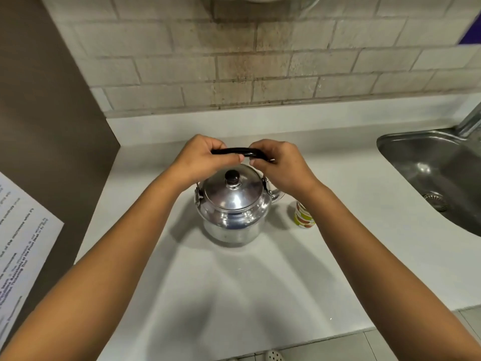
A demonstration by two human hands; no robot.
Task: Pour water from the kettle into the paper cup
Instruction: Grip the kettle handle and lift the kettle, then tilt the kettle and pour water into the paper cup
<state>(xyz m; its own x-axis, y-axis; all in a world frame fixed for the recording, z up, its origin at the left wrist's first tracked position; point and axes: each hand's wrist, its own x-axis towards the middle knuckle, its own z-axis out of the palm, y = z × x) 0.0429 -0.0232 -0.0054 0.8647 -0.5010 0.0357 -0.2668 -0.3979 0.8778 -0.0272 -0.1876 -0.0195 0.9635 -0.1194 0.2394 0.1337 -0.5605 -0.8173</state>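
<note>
With both hands, left (201,158) and right (279,165), clenched on the kettle (231,204) handle (234,151), the right forearm could topple the paper cup (303,216) when tilting.

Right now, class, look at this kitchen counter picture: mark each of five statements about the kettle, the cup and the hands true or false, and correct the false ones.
1. Both the left hand and the right hand grip the kettle's black handle. True.
2. The kettle has no lid. False: the lid with its dark knob is on.
3. The paper cup stands on the counter to the right of the kettle. True.
4. The kettle is tilted over the cup, pouring. False: it is upright, and no water is flowing.
5. The cup stands inside the sink. False: it stands on the counter, left of the sink.
</note>
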